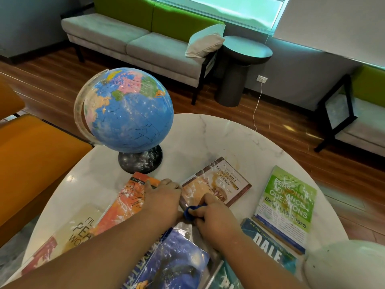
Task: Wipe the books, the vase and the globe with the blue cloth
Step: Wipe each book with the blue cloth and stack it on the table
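Far left: an orange seat (31,163) is sitting beside the round table (208,130), which has a glossy white marble-look top with grey veins. A cream book (79,230) is lying flat at the table's left rim, its cover streaked with white smears.

The globe (129,109) is standing upright at the back left of the table. It's a blue sphere in a clear arc on a round black base (140,161), and both are carrying white streaks. An orange book (127,201) is lying flat just in front of the base, angled and smeared too.

The left hand (162,197) is lying palm down on the orange book's right side. Its fingers are relaxed, with the tips reaching the left edge of the brown-bordered book (218,184). It's pressing, not gripping anything.

A dark blue book (173,263) with a glossy, streaked cover is lying under the forearms at the near edge.

The blue cloth (190,211) is bunched into a small wad on the brown-bordered book's near left corner. The right hand (212,213) is clenching around it, thumb pushing down on the cover. That cover is showing tan stains and white smears.

Further right, a green book (289,199) is lying flat, streaked white and stained orange. A teal book (268,247) is touching its near edge.

The vase (341,265) is sitting at the near right rim: white, rounded, matte, dark specks. Its mouth is out of frame, so I can't tell the contents.
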Available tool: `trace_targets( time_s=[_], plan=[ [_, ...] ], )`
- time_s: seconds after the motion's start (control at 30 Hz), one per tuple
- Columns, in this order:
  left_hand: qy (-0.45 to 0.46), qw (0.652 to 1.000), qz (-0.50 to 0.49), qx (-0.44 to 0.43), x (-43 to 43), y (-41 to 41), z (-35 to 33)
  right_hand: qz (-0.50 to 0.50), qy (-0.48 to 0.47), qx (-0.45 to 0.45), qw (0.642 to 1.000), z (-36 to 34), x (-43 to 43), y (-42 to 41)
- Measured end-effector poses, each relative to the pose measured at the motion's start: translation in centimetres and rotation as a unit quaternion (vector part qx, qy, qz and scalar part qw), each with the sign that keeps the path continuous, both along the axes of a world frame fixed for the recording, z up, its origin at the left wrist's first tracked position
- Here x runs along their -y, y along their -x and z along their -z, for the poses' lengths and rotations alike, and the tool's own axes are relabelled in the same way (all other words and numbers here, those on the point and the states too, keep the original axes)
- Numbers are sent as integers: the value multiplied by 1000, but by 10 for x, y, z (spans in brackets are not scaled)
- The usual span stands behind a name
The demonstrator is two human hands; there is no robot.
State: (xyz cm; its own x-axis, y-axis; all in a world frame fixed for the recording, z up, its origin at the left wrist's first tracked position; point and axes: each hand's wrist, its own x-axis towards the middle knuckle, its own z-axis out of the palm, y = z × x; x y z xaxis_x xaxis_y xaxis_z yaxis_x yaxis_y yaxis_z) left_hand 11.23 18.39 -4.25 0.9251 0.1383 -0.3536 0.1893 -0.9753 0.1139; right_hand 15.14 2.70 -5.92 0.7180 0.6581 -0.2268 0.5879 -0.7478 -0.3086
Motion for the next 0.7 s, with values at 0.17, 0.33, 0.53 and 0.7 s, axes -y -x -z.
trace_targets(
  time_s=[0.17, 0.33, 0.53, 0.7],
  plan=[
    [0, 1000, -4, 0, 1, 1, 4, 1, -7, 15, 1000, 2, -9, 1],
    [15, 1000, -6, -13, -3, 2, 4, 11, -7, 2, 1000, -1, -8, -1],
    [8, 1000, -1, -24, 0, 2, 4, 4, 5, 12, 1000, 4, -10, 2],
    [5, 1000, 0, -22, -3, 2, 4, 10, -1, 24, 1000, -3, -11, -3]
  ],
)
